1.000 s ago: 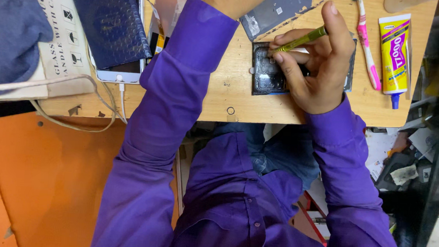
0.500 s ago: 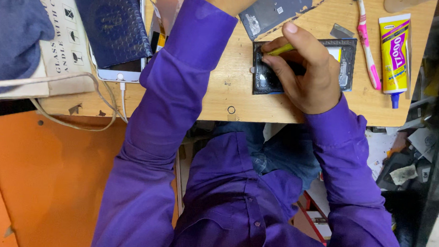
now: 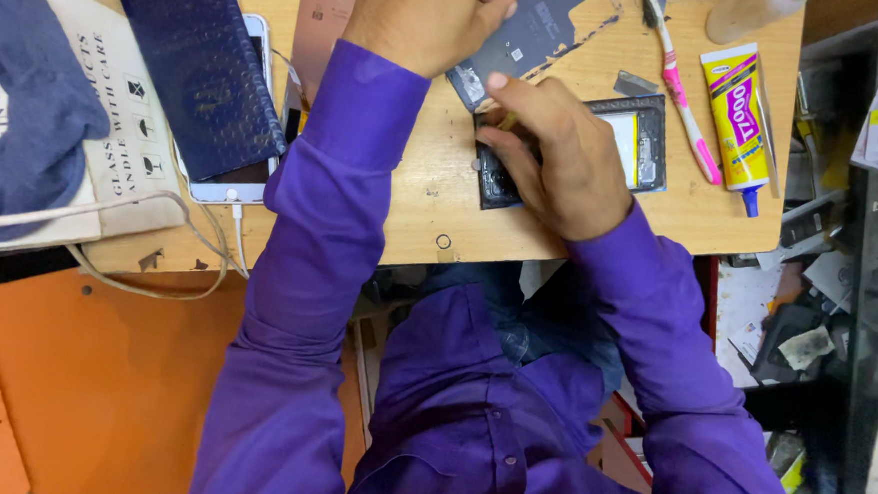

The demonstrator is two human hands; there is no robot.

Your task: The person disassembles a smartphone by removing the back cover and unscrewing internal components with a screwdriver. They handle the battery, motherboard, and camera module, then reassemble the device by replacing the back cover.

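Nearest: purple shirt sleeves (image 3: 306, 300), reaching up from the lower frame onto a wooden desk (image 3: 431, 212).

Right hand (image 3: 554, 153): laid palm-down over the left part of an opened phone body (image 3: 645, 143), a dark rectangular frame lying flat near the desk's front edge. Fingers curled closed, pressed to the phone's left end; a thin yellowish tool barely visible beneath them, grip on it impossible to confirm.

Left hand (image 3: 426, 16): farther back, at the top edge of view, fingers bent closed onto the near end of a grey phone back panel (image 3: 530, 36); panel tilted diagonally, just behind the opened phone body.

Right of the phone body: small grey metal scrap (image 3: 633, 84); pink-and-white toothbrush (image 3: 682, 99), lying diagonally; yellow glue tube (image 3: 736, 117) with blue nozzle, pointed toward the desk's front edge.

Left of the arms: pink phone back cover (image 3: 320, 35), partly under the left sleeve; white smartphone (image 3: 227, 181) with a cable plugged in, mostly covered by a dark blue case (image 3: 198, 59).

Far left: cream printed box (image 3: 116, 110), blue cloth (image 3: 26, 105) draped over it, beige cord (image 3: 157, 277) looped below.
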